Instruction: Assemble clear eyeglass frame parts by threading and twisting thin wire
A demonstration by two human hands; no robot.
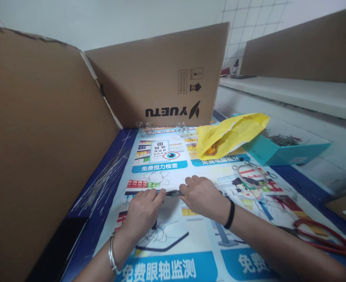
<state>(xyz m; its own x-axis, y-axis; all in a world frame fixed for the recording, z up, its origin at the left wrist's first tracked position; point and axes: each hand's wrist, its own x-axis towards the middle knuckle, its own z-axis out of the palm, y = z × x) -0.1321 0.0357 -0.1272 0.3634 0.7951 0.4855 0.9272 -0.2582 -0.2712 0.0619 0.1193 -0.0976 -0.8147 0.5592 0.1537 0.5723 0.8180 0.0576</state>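
Observation:
My right hand (200, 196), with a black band on the wrist, is closed around a pair of pliers (174, 193). The plier jaws point left, toward my left hand (145, 209). That hand wears a silver bangle, and its fingers are pinched together at the jaw tips. What it grips there is too small and hidden to make out. Below the hands lie a tangle of thin wire (158, 234) and a dark bent strip (167, 247). Just above them, a loose wire shape (157, 178) rests on the printed sheet (175, 219).
Long straight wires (102, 180) lie at left, near a dark flat device (63, 243). Cardboard panels (158, 74) stand behind and left. At right are a wire coil (251, 176), red-handled scissors (322, 237), a yellow bag (234, 133) and a teal box (293, 154) of wire pieces.

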